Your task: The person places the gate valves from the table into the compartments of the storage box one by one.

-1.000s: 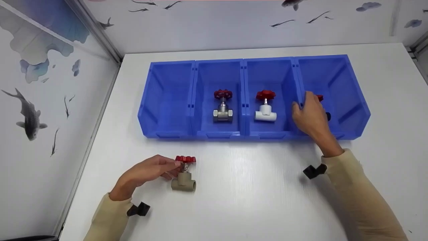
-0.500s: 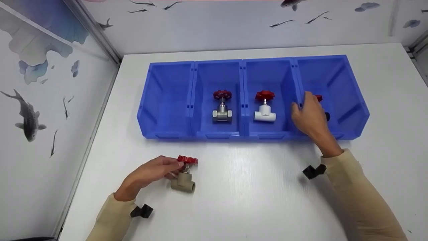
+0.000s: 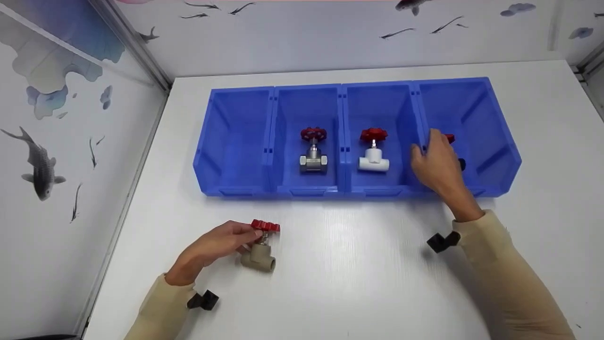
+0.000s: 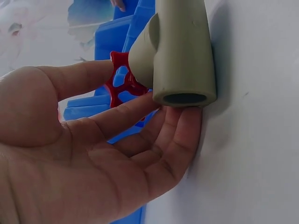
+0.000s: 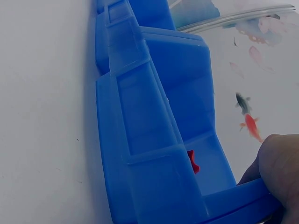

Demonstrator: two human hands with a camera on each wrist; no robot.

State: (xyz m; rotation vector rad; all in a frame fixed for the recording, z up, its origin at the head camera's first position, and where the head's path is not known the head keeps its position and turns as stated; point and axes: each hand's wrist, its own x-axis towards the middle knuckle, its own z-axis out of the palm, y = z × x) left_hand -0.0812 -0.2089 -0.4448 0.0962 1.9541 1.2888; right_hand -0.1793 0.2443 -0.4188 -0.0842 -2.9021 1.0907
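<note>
My left hand (image 3: 219,245) pinches a beige plastic valve (image 3: 261,255) just under its red handwheel (image 3: 265,225), low over the table. In the left wrist view, the thumb reaches the red wheel and the fingers (image 4: 180,135) curl near the pipe body's open end (image 4: 187,60). My right hand (image 3: 439,163) grips the divider wall between the two rightmost blue bins (image 3: 490,137); the right wrist view shows it on the bin wall (image 5: 243,200). Partly hidden behind that hand is another valve, showing a bit of red handwheel (image 3: 450,138) and a dark end (image 3: 462,164).
A metal valve (image 3: 314,158) with a dark red wheel stands in the second bin from the left. The third bin holds a white valve (image 3: 373,158). Printed panels (image 3: 302,38) enclose the white table (image 3: 354,274) at the back and left.
The left hand has shifted slightly right, and the beige valve has turned and tilted a little in it. The right hand keeps its place on the divider.
</note>
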